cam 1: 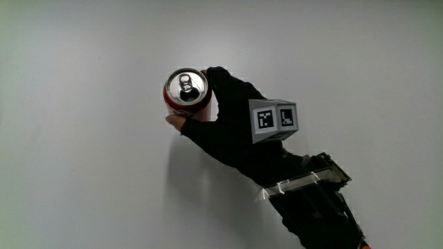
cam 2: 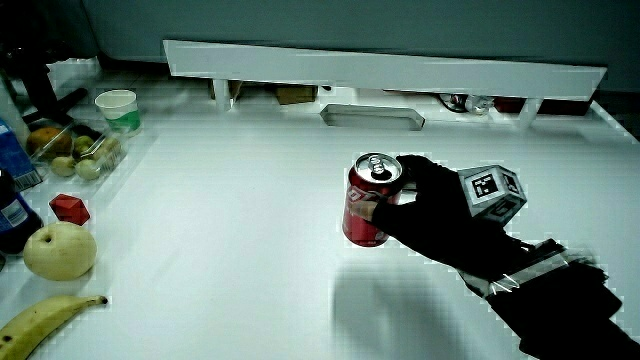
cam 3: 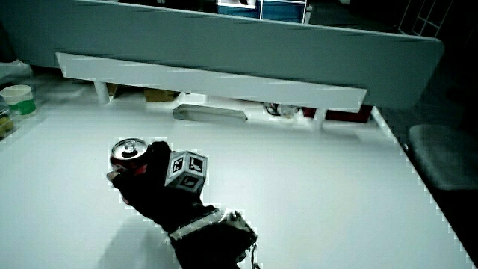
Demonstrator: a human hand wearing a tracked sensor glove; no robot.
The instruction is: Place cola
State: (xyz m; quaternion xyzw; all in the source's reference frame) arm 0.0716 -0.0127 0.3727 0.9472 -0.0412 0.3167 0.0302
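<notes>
The hand (cam 1: 232,131) is wrapped around a red cola can (cam 1: 187,91), fingers curled against its side, thumb on the side nearer the person. The can stands upright on the white table (cam 1: 83,159), its base on the surface in a side view (cam 2: 368,215).

The can (cam 1: 185,90) stands upright on the tabletop (cam 1: 83,173), well apart from everything else, with the hand (cam 1: 228,128) wrapped around its side and the cube (cam 1: 273,121) on the hand's back. In a side view, a banana (cam 2: 45,318), a pear (cam 2: 59,250) and a small block (cam 2: 68,208) lie near the tabletop's edge, the banana nearest the person. A cup (cam 2: 117,110) stands farther away, near the partition (cam 2: 380,68).
</notes>
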